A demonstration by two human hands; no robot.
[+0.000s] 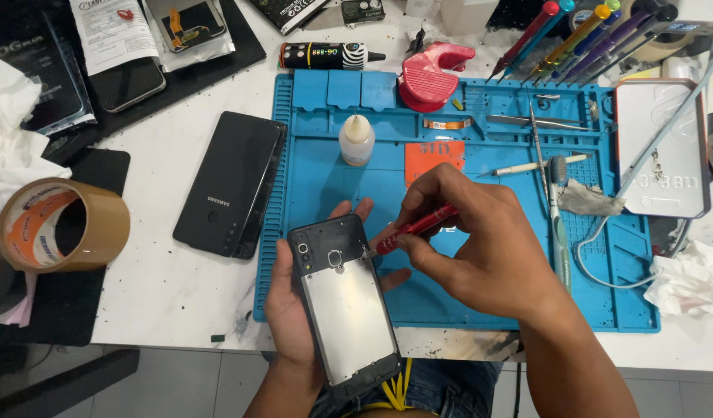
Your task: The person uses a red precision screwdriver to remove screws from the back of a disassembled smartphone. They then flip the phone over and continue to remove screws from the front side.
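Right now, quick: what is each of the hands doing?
Left hand: closed around the opened phone, cradling it from below.
Right hand: closed on the red screwdriver, tip at the phone's upper right edge.

single head view only, worn camera looking steeply down and forward over the bench. close range, hands fill lower centre, forearms enter from bottom edge. far bench edge runs along top of frame, floor strip visible bottom left. no second view to overlap.
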